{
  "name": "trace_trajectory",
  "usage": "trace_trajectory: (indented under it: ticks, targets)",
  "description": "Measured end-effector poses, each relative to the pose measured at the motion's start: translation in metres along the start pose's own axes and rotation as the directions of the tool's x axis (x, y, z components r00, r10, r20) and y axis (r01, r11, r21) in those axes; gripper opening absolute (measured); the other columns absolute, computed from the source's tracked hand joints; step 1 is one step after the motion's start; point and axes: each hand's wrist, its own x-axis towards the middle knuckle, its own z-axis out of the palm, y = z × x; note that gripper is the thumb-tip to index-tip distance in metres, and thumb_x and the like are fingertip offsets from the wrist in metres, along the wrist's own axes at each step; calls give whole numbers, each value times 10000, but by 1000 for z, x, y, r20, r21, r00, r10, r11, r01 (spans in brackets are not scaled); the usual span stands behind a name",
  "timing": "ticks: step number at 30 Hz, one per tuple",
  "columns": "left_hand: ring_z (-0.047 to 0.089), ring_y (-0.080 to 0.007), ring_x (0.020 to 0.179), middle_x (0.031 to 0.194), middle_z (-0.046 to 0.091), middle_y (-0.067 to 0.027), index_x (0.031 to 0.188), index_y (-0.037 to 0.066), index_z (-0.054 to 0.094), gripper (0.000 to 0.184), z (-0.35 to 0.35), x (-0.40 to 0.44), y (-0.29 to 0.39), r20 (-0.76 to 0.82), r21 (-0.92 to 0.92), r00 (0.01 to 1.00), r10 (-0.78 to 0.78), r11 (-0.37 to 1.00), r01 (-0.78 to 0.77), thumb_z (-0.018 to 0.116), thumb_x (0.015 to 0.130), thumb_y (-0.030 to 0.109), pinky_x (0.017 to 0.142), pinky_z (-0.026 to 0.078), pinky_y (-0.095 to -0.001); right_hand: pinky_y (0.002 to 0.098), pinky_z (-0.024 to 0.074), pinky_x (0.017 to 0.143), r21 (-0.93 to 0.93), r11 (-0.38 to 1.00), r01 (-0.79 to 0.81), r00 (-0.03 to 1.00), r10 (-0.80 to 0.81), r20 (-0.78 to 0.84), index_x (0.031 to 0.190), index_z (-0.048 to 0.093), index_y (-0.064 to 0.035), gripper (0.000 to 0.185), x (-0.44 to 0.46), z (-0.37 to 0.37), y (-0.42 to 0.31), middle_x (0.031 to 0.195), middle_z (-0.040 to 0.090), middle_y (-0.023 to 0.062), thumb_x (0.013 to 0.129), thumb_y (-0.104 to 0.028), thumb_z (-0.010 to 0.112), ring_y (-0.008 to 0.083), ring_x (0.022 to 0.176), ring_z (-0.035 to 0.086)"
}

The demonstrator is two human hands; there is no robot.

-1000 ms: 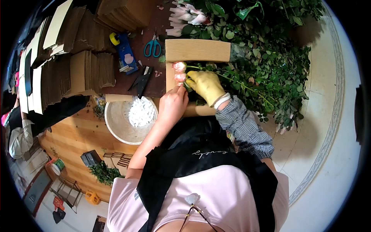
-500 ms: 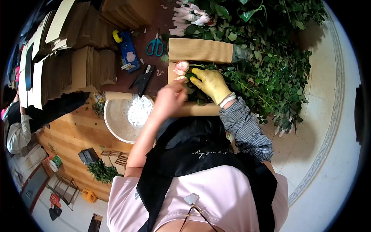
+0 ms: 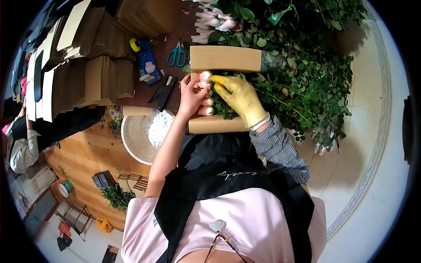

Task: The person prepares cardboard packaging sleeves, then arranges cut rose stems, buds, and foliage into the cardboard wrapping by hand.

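Note:
Pink roses (image 3: 205, 76) lie in a row on corrugated cardboard, with their leafy stems stretching to the right. Bare, my left hand (image 3: 191, 95) curls its fingers around the upper blooms from the left. My right hand (image 3: 240, 98), in a yellow glove, bends its thumb and forefinger at the base of the top rose; the stem between them is mostly hidden. More blooms (image 3: 206, 107) rest just below my left fingers. A folded cardboard strip (image 3: 226, 58) lies above the roses, and a rolled cardboard edge (image 3: 217, 124) runs below them.
Teal scissors (image 3: 176, 56), a black stapler-like tool (image 3: 163, 93) and a blue tape dispenser (image 3: 147, 63) lie on the table. A tub (image 3: 131, 142) holds small white pieces. Cardboard stacks (image 3: 98, 83) stand left, leafy stems (image 3: 302, 87) right. Another person's sleeve (image 3: 22, 153) shows far left.
My left hand, blurred above the flowers before, has shifted up and left and now wraps the upper blooms. The lower roses have come into sight. My gloved hand has moved slightly.

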Motion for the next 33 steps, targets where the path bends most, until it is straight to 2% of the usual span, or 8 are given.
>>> trace_trajectory:
  ticks: [7, 11, 13, 15, 25, 26, 29, 33]
  targets:
    - [443, -424, 1327, 1452, 386, -271, 1198, 110, 681, 408, -5, -2, 7, 52, 153, 988, 143, 977, -150, 796, 818, 208, 1072, 422, -462, 432, 550, 767, -302, 949, 92, 991, -56, 124, 1229, 636, -145, 391, 3, 23, 33, 999, 671, 109, 844, -195, 673, 323, 886, 671]
    - [529, -364, 1258, 1479, 318, -233, 1211, 77, 676, 409, -2, 2, 4, 140, -202, 988, -59, 976, 86, 801, 849, 218, 1012, 493, -416, 428, 543, 787, -335, 936, 110, 993, -115, 4, 1097, 639, -115, 270, 1, 34, 30, 1012, 677, 85, 846, -208, 671, 296, 912, 673]
    - [571, -323, 1206, 1463, 321, -218, 1217, 55, 667, 416, -8, 10, -2, 110, 214, 985, 131, 965, -152, 806, 847, 185, 965, 536, -378, 423, 544, 788, -164, 985, 48, 998, -56, -43, 1104, 647, -120, 266, 1, 37, 34, 1015, 680, 79, 854, -208, 669, 281, 914, 677]
    - [542, -284, 1229, 1468, 299, -193, 1194, 25, 666, 390, -8, 8, 12, 172, -25, 981, -86, 995, 92, 800, 856, 166, 956, 551, -366, 399, 537, 791, -283, 959, 12, 998, 5, 60, 1151, 660, -117, 307, 2, 38, 29, 1057, 679, 90, 851, -181, 666, 284, 943, 664]
    - [515, -360, 1247, 1452, 385, -236, 1283, 32, 619, 445, -22, 19, -1, 277, 232, 960, -39, 972, -28, 720, 906, 246, 1045, 450, -429, 385, 492, 714, -654, 755, 45, 976, 107, 190, 1065, 666, -130, 216, 12, 60, 8, 970, 711, 42, 878, -222, 609, 223, 876, 681]
    - [517, -360, 1244, 1433, 406, -239, 1288, 25, 611, 463, -22, 16, 1, 249, 267, 968, -26, 963, -43, 723, 906, 260, 1039, 449, -430, 407, 511, 759, -210, 957, -200, 966, 229, 120, 1100, 660, -80, 249, 4, 52, 9, 1026, 709, 79, 907, -228, 609, 252, 902, 682]
    - [523, -366, 1234, 1382, 461, -246, 1280, 13, 602, 515, -25, 23, -12, 253, 247, 968, -13, 968, -52, 743, 895, 325, 1032, 444, -432, 393, 530, 946, 371, 908, 195, 981, -171, -97, 1343, 546, -33, 417, -47, 9, 12, 1241, 658, 154, 948, -138, 625, 287, 1000, 686]
    - [520, -364, 1233, 1397, 445, -227, 1259, 51, 618, 520, -23, 17, 4, 213, 273, 976, -51, 962, -9, 754, 879, 379, 1042, 436, -418, 318, 479, 1023, 821, 481, -308, 868, -212, 450, 1303, 605, -12, 307, -137, -32, 29, 1250, 672, 105, 1023, -127, 553, 178, 1151, 628]
